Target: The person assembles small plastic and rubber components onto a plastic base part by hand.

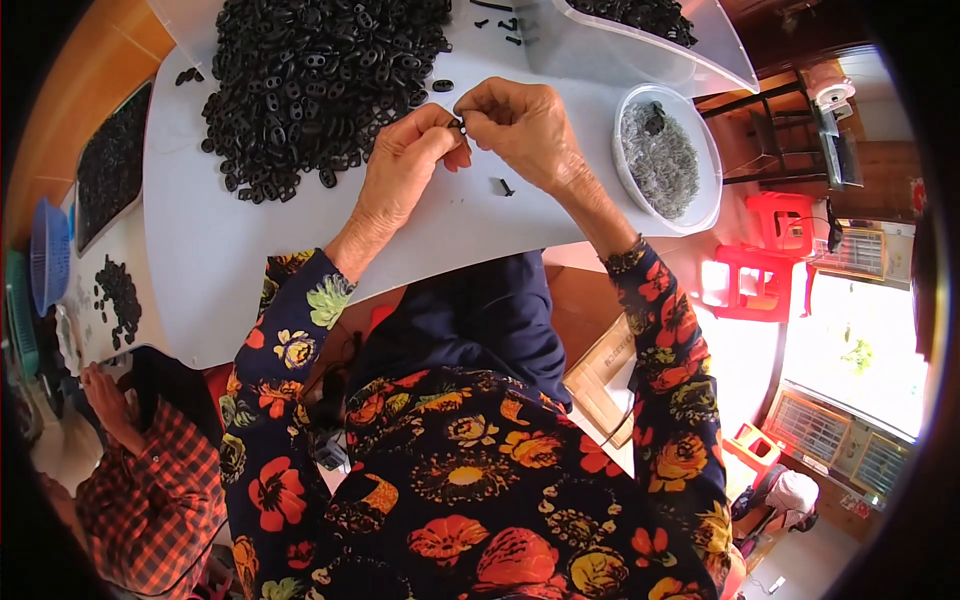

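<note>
Over the white table [420,235], my left hand [405,160] and my right hand [525,130] meet with their fingertips pinched together. Between them is a small black plastic piece [458,126], mostly covered by the fingers. Beyond my left hand rises a big heap of black oval plastic pieces with two holes [310,95]. One loose oval piece [443,86] lies at the heap's right side. A small black stem-like part [507,187] rests on the table below my right hand. To the right stands a round clear tub [712,185] of tiny greyish see-through parts, with a few black bits on top.
A clear plastic bin [620,62] with black parts stands at the far right, several small black parts [510,25] beside it. At left are a black-filled tray [112,165], a blue basket [50,255] and a person in a checked shirt [160,500]. Red stools [750,285] stand right.
</note>
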A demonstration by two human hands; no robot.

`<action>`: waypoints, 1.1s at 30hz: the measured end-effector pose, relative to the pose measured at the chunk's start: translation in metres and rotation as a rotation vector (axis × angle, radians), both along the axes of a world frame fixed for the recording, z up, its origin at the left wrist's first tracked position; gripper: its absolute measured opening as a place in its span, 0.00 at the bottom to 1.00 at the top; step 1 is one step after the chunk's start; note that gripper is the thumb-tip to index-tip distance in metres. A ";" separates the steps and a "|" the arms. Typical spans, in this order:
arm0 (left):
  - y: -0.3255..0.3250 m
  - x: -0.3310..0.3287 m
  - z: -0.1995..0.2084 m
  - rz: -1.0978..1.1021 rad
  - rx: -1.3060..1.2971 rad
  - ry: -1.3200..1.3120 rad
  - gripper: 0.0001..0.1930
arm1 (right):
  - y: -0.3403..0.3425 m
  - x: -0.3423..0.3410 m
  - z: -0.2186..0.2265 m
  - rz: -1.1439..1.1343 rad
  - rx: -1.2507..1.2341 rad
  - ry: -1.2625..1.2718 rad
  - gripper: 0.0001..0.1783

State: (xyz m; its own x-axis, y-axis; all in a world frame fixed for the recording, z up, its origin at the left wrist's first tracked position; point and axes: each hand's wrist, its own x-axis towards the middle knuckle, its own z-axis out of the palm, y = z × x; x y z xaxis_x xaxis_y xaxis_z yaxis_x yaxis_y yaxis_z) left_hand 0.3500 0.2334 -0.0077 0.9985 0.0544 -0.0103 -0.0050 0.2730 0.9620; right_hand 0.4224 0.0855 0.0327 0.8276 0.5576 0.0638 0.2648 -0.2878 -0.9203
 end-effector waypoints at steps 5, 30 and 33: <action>-0.006 -0.003 0.010 -0.014 0.161 -0.032 0.09 | -0.008 -0.002 -0.005 -0.033 0.132 0.101 0.07; -0.008 -0.004 0.013 0.084 0.219 -0.010 0.10 | -0.008 -0.009 -0.035 -0.027 0.538 0.410 0.08; -0.008 -0.004 0.011 0.102 0.236 -0.024 0.09 | -0.007 -0.010 -0.035 -0.017 0.553 0.389 0.08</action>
